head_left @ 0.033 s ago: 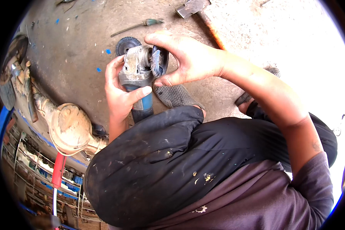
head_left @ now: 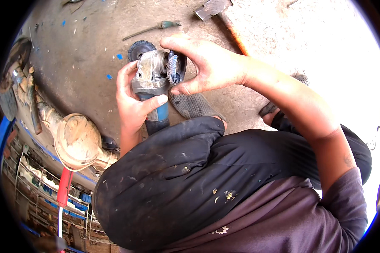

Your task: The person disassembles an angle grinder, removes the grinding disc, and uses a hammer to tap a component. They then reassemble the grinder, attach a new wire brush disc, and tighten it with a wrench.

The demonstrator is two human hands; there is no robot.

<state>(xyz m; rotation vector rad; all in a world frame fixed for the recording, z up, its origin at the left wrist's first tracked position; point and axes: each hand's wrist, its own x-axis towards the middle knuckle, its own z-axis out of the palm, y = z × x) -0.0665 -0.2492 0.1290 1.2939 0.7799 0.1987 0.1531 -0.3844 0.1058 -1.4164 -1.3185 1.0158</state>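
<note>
My left hand (head_left: 130, 105) grips a blue and grey angle grinder (head_left: 156, 111) with a metal gear head (head_left: 150, 67), upright above my legs. My right hand (head_left: 204, 65) has thumb and fingertips around the rim of a dark flap disc (head_left: 175, 67) that sits at the spindle on the head's right side; its far fingers are partly hidden. Just behind the head, another dark disc (head_left: 137, 47) with a centre hole shows, near the floor.
A screwdriver (head_left: 167, 24) and an orange-handled hammer (head_left: 231, 29) lie on the concrete floor (head_left: 88, 50). A large dusty metal housing (head_left: 78, 139), a red and silver cylinder (head_left: 64, 187) and wire racks (head_left: 29, 181) are at left. My sandalled foot (head_left: 190, 105) is under the grinder.
</note>
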